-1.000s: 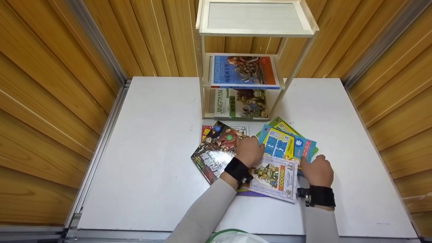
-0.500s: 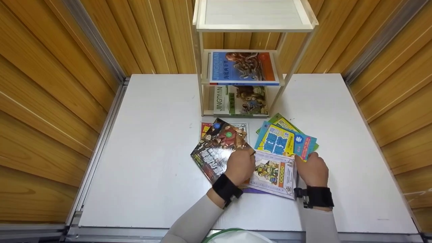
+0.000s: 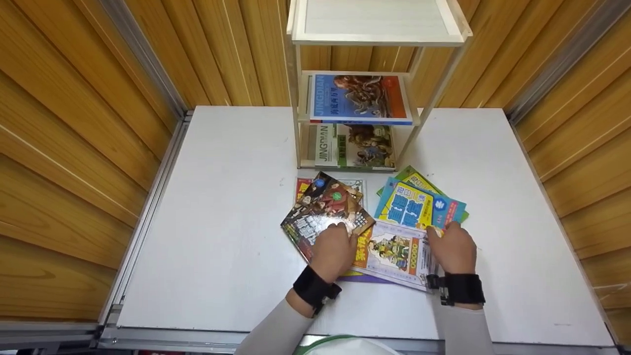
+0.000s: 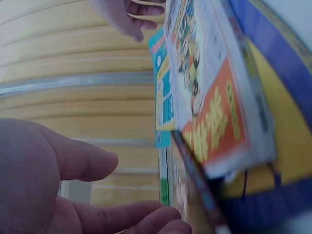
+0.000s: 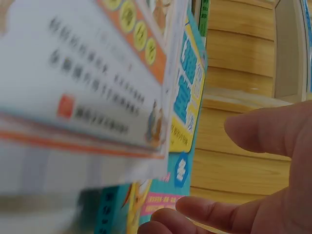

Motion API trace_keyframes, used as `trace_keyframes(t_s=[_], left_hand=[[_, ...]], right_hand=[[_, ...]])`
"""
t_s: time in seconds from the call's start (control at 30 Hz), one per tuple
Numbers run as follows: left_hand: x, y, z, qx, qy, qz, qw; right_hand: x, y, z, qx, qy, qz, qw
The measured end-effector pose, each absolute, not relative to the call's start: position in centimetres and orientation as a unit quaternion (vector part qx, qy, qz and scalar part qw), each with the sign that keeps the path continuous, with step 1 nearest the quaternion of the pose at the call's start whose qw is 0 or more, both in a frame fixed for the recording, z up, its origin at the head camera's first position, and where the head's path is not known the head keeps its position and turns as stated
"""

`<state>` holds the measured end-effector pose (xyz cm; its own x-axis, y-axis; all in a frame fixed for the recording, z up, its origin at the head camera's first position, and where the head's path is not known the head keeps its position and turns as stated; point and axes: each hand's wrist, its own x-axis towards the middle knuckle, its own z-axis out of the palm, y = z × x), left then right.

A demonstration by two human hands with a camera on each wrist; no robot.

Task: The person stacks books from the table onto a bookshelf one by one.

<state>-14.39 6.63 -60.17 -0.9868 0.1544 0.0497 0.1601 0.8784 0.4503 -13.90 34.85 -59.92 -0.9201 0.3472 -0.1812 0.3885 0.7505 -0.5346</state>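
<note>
My left hand (image 3: 334,251) is over the lower right part of a dark, glossy picture book (image 3: 340,202). In the left wrist view its thumb (image 4: 90,161) and fingers stand apart with nothing between them. The dark book overlaps the left end of a white comic book (image 3: 399,249) with an orange strip. My right hand (image 3: 452,249) is at that comic book's right edge, by a blue and yellow book (image 3: 446,209). The right wrist view shows its thumb (image 5: 263,131) apart from the fingers, which are near the blue book; contact is unclear.
A pale wooden rack (image 3: 379,42) stands behind, with a blue octopus book (image 3: 360,98) on its middle shelf and a white-green book (image 3: 362,145) below. A green book (image 3: 411,172), a red-edged book (image 3: 301,186) and a purple one (image 3: 362,278) show beneath the others.
My left hand has moved left and toward me, off the comic book's left side to the dark book. The right hand has shifted slightly left, along the comic book's right edge.
</note>
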Motion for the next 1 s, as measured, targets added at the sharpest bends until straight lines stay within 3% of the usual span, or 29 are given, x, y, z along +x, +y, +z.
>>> trace_keyframes(t_s=[0.5, 1.0], left_hand=[[-14.4, -0.9, -61.7, 0.045, -0.962, -0.255, 0.084], [-12.3, -3.1, -63.0, 0.11, -0.947, -0.295, 0.059]], right_hand=[[-17.6, 27.7, -58.8, 0.06, 0.96, -0.273, 0.025], [-21.6, 22.7, -59.3, 0.008, 0.959, -0.277, 0.057]])
